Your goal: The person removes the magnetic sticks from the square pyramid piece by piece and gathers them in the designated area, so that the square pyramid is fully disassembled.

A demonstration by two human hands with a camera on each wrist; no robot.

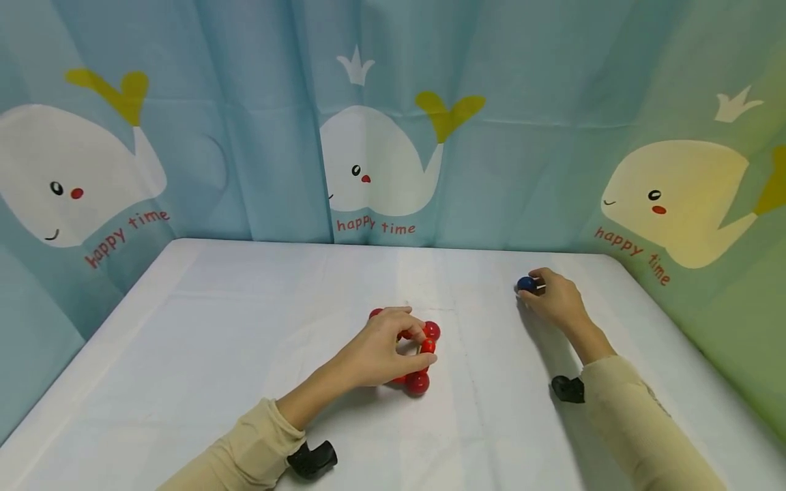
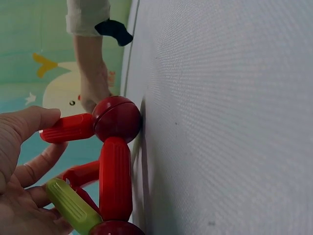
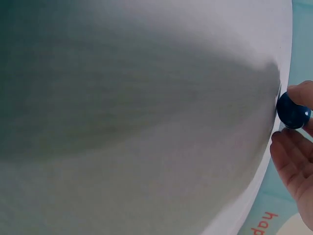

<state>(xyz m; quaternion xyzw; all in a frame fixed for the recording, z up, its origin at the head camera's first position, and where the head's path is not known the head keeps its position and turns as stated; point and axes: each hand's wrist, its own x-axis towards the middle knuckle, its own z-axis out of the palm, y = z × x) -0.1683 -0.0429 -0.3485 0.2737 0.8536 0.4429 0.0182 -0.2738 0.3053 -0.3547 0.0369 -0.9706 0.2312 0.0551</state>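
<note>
On the white table [image 1: 215,341], ringed by whale-print curtains [image 1: 245,136], the left hand [image 1: 374,354] grips a red rod-and-ball frame [image 1: 420,372] while the right hand [image 1: 555,300] pinches a blue ball [image 1: 525,284].

Head view downward over the table [image 1: 245,307]; wrist views close, sideways.

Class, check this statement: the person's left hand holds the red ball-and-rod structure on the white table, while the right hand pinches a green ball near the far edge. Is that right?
One detail is wrong: the ball pinched by the right hand is dark blue, not green, as the head and right wrist views show. The left hand does hold the red ball-and-rod structure on the white table.
</note>
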